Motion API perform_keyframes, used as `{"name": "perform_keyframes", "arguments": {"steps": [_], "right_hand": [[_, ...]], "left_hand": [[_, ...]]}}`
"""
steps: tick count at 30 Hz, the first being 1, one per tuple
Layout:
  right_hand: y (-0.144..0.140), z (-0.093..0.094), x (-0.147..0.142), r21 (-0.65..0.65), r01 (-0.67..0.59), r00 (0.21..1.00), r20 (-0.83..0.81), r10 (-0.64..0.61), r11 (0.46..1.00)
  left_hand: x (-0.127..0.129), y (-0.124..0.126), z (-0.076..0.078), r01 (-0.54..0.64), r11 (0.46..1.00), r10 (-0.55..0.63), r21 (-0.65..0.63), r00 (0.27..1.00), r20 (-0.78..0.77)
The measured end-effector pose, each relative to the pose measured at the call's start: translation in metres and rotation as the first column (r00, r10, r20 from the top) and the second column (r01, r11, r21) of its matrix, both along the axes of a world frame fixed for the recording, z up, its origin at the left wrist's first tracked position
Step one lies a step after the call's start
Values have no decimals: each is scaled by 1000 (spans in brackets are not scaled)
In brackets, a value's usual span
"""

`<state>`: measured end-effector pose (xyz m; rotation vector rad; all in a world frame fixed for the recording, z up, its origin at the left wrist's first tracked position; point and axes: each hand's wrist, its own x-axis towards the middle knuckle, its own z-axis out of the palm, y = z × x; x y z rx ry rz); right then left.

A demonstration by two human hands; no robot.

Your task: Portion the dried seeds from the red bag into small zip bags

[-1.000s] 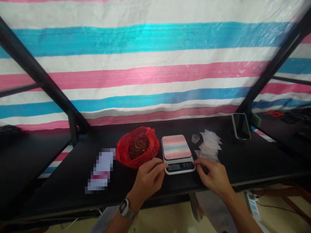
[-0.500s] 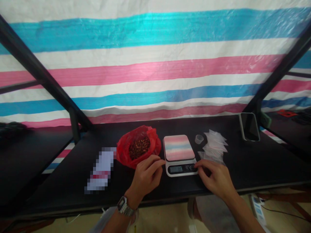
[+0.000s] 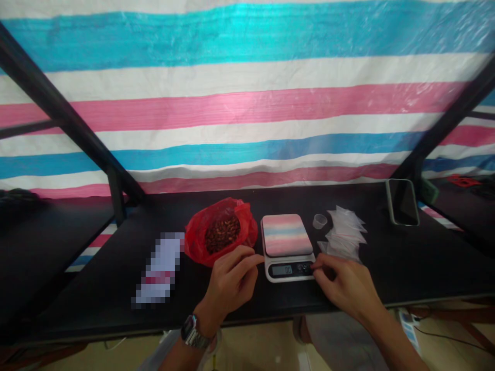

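Note:
A white kitchen scale sits before me on the black table, with nothing on its shiny platform, which mirrors the striped sheet. Its display appears to read 0.0. My left hand, fingers curled, touches the scale's left edge with the index fingertip. On the other side, my right hand is bent inward, its index fingertip at the right end of the button panel. Neither hand has anything visible inside its fingers. Beyond my left hand stands an open red plastic bag of small brown pieces, perhaps nuts or seeds.
A small clear plastic cup is right of the scale, beside a pile of clear plastic bags. Farther right lies a phone. A blurred-out white item is at left. Slanted black frame bars flank the table.
The camera view has shifted slightly. Both hands remain at the sides of the scale, and the objects on the table keep their places.

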<state>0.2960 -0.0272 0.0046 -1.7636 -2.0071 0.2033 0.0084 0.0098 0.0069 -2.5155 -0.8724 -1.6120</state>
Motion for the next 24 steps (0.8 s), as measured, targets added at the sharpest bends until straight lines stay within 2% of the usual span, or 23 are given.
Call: {"name": "perform_keyframes", "arguments": {"steps": [6, 11, 19, 24], "right_hand": [[-3, -3, -1, 68, -21, 1000, 0, 21, 997], [-4, -1, -1, 84, -16, 1000, 28, 13, 996], [-6, 2, -1, 149, 35, 990, 131, -55, 988], [-14, -4, 4, 180, -14, 983, 182, -19, 984]], "left_hand": [[-1, 1, -4, 14, 1000, -12, -27, 999, 45], [-12, -3, -5, 8, 999, -6, -39, 999, 39], [-35, -8, 2, -62, 997, 63, -48, 998, 25], [-40, -8, 7, -64, 997, 65, -37, 998, 28]]}}
